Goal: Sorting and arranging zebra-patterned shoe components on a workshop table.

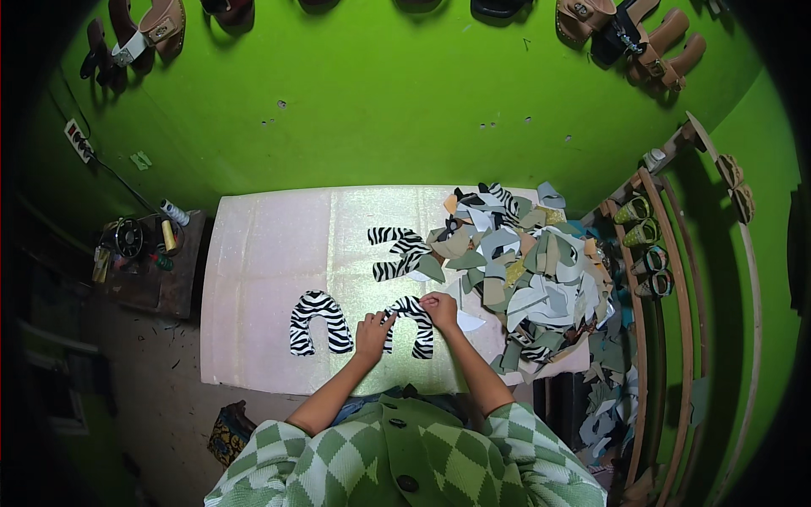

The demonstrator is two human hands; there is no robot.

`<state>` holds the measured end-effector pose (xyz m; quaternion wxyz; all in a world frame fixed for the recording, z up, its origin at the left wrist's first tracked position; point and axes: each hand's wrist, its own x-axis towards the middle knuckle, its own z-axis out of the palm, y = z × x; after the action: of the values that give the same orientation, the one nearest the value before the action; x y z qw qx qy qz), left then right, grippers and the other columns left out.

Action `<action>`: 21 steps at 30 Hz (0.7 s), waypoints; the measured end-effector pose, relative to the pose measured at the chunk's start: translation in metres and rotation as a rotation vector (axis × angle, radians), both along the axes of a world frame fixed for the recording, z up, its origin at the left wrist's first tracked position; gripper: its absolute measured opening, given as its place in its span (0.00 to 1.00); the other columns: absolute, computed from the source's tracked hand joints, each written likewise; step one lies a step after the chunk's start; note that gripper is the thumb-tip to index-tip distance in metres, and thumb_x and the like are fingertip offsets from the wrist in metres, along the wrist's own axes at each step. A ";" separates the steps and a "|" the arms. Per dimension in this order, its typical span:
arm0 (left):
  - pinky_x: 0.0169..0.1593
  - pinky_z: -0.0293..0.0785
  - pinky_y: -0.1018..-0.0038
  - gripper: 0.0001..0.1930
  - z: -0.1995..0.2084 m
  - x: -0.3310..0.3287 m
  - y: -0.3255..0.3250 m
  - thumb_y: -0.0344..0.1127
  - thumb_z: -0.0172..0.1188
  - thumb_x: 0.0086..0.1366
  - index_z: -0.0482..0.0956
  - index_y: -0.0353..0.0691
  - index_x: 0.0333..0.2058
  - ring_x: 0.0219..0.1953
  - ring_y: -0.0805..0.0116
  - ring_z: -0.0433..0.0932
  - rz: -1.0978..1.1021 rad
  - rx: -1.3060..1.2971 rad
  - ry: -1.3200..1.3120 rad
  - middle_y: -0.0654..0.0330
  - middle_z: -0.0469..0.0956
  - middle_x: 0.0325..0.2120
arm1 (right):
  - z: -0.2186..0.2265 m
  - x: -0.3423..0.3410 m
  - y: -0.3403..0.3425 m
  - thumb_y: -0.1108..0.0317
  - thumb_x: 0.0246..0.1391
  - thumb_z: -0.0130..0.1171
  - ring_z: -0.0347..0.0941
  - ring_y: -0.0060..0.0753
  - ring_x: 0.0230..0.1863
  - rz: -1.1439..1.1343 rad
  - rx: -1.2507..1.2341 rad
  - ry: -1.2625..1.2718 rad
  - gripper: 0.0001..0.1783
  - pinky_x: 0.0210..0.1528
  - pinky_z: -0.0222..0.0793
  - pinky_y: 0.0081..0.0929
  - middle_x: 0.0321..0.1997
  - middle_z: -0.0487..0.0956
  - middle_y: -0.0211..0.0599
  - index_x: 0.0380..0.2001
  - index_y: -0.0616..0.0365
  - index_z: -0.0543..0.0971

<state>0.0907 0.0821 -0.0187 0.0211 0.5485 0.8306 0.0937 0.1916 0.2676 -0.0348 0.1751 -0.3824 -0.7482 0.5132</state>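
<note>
A zebra-print U-shaped piece (421,338) lies on the table in front of me, its curve pointing away and its two legs toward me. My left hand (370,335) is at its left leg, fingers closed on that edge. At the upper right of the curve, my right hand (441,310) pinches the rim between thumb and fingers. Left of my hands lies a similar zebra-print piece (314,306), also with its legs toward me. Farther back, more zebra-print pieces (390,269) lie turned sideways, their right end touching scraps.
A large heap of grey, green, white and zebra scraps (541,279) covers the right of the pale table (262,253). A wooden rack with sandals (642,232) stands at right. A small side table (177,283) holds thread spools at left. Shoes (583,17) hang on the green wall.
</note>
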 end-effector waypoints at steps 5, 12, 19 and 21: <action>0.39 0.66 0.70 0.29 0.003 0.000 0.001 0.28 0.52 0.53 0.67 0.58 0.55 0.40 0.66 0.67 -0.002 -0.057 0.037 0.63 0.69 0.39 | -0.002 0.000 0.003 0.68 0.38 0.67 0.76 0.20 0.25 -0.008 -0.030 -0.116 0.07 0.29 0.69 0.17 0.23 0.81 0.31 0.25 0.55 0.81; 0.41 0.64 0.70 0.28 0.008 -0.001 0.005 0.28 0.53 0.52 0.67 0.58 0.54 0.40 0.66 0.67 -0.010 -0.101 0.033 0.63 0.69 0.38 | -0.003 0.000 0.007 0.68 0.37 0.68 0.75 0.20 0.25 0.016 -0.009 -0.145 0.09 0.29 0.69 0.18 0.24 0.80 0.31 0.25 0.56 0.81; 0.42 0.63 0.70 0.27 0.005 -0.002 0.005 0.28 0.52 0.53 0.68 0.58 0.53 0.41 0.66 0.67 -0.024 -0.062 0.030 0.63 0.69 0.38 | -0.003 -0.002 0.007 0.67 0.36 0.68 0.76 0.22 0.25 0.003 0.012 -0.190 0.09 0.29 0.69 0.19 0.24 0.81 0.31 0.25 0.55 0.82; 0.42 0.63 0.70 0.26 0.006 -0.002 0.006 0.28 0.51 0.53 0.69 0.57 0.53 0.41 0.65 0.67 -0.024 -0.072 0.041 0.62 0.68 0.37 | -0.001 -0.002 0.006 0.67 0.36 0.68 0.76 0.22 0.25 -0.004 0.011 -0.202 0.08 0.29 0.68 0.19 0.24 0.81 0.30 0.24 0.54 0.82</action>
<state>0.0883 0.0880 -0.0123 0.0247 0.5593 0.8269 0.0521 0.1898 0.2733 -0.0361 0.1017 -0.4327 -0.7641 0.4675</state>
